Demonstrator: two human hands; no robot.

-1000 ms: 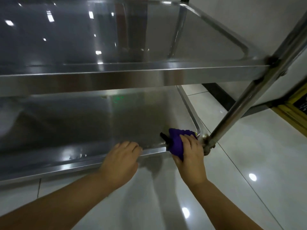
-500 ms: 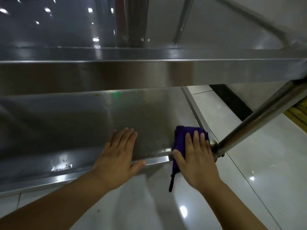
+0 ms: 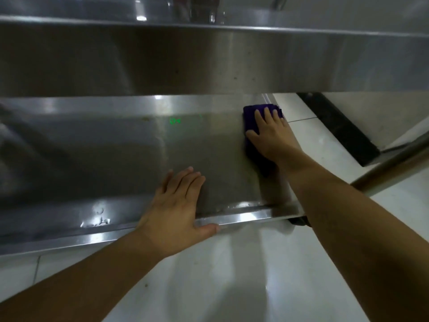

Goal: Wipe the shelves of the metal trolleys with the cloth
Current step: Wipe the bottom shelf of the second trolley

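The metal trolley's lower shelf (image 3: 116, 154) fills the middle of the head view, under the upper shelf (image 3: 209, 61). A purple cloth (image 3: 251, 117) lies flat on the lower shelf near its far right side. My right hand (image 3: 271, 133) presses on the cloth with straight, spread fingers. My left hand (image 3: 178, 205) rests flat on the shelf by the front rim, fingers straight, thumb over the rim's edge.
A slanted trolley leg (image 3: 392, 168) crosses at the right. White glossy floor tiles (image 3: 232, 275) lie below and to the right. A black strip (image 3: 339, 129) runs along the floor behind the trolley. The upper shelf's front edge hangs close overhead.
My right hand has pushed the cloth from the front right corner deep onto the lower shelf. My left hand has flattened and slid further onto the shelf. The view dropped lower.
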